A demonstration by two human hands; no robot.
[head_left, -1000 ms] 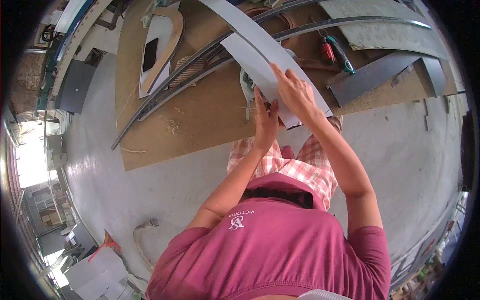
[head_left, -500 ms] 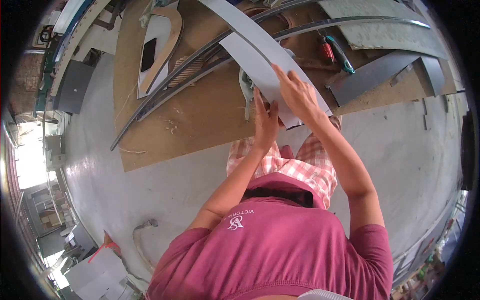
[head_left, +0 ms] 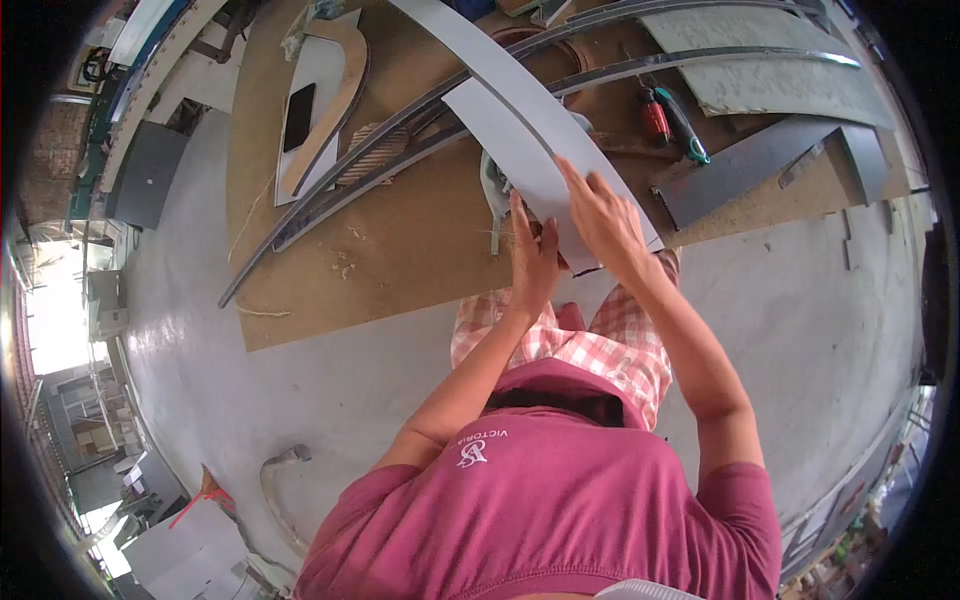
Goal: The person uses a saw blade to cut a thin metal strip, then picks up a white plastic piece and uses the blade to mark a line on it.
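A short curved white strip [head_left: 510, 135] lies beside a longer curved white strip [head_left: 515, 85], with a narrow dark seam between them. My right hand [head_left: 605, 225] lies on the strips near their near end, its index finger stretched along the seam. At the left edge of the short strip, my left hand [head_left: 537, 262] grips with the index finger pointing up along the edge; part of its grip is hidden by the strip. A pale greenish object [head_left: 494, 190], partly covered, sits under the short strip.
Two long dark curved rails [head_left: 375, 150] cross the brown board [head_left: 400, 255] under the strips. A phone [head_left: 299, 117] lies beside a curved wooden piece [head_left: 345, 115] at left. To the right are red-handled [head_left: 655, 118] and teal-handled [head_left: 683, 127] tools, plus a grey angled panel [head_left: 745, 170].
My right hand has slid a little toward my body along the seam. My left hand keeps its place at the strip's edge. The whole view has shifted slightly.
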